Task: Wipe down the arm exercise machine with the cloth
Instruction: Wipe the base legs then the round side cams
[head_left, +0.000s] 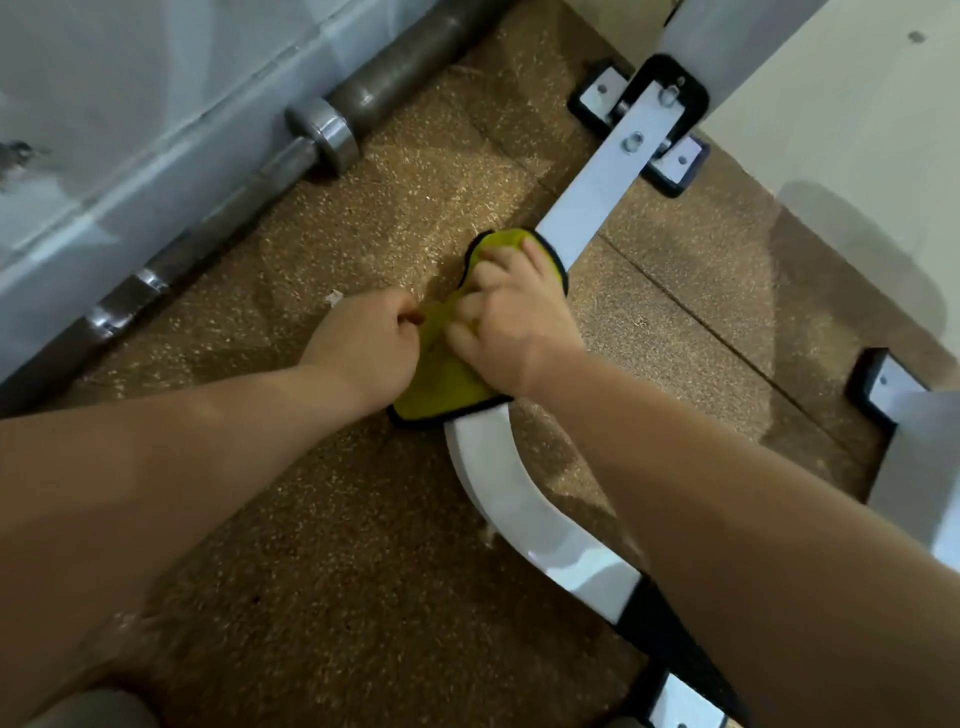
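Right hand (511, 325) grips yellow cloth (441, 379) on white machine bar (587, 197). Left hand (363, 338) pinches the cloth's left edge.

There is wide open floor (311, 493) between the long metal barbell (324, 135) by the wall (104, 156) on the left and the white machine bar (592, 176), but black feet (680, 166) block the far end and the right side.
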